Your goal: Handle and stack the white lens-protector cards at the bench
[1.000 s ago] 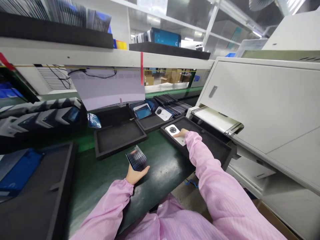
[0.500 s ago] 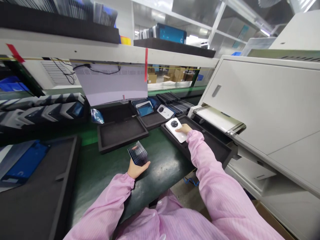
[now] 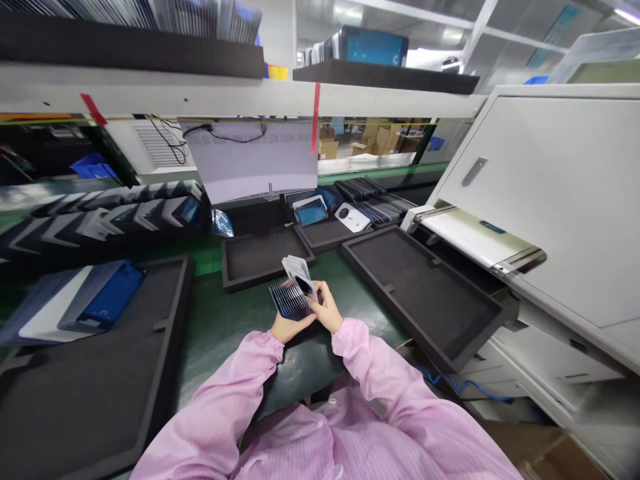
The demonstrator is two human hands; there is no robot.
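My left hand (image 3: 284, 326) grips a fanned stack of thin dark panels (image 3: 289, 299) above the green belt (image 3: 230, 320). My right hand (image 3: 327, 309) holds a white phone back cover (image 3: 299, 269) against the top of that stack, its edge turned toward me. Both hands meet at the middle of the view, close to my chest. The long black foam tray (image 3: 425, 293) to the right lies bare. Another white cover with a round camera ring (image 3: 353, 217) rests on a far tray.
A small black tray (image 3: 265, 257) sits just beyond my hands. A large black tray (image 3: 90, 380) with blue and white sheets (image 3: 75, 303) is at left. A white machine cabinet (image 3: 550, 200) fills the right. Dark panels stand in rows at far left.
My right hand lifted the white cover out of the right tray and carried it left to the stack in my left hand. The view shifted left.
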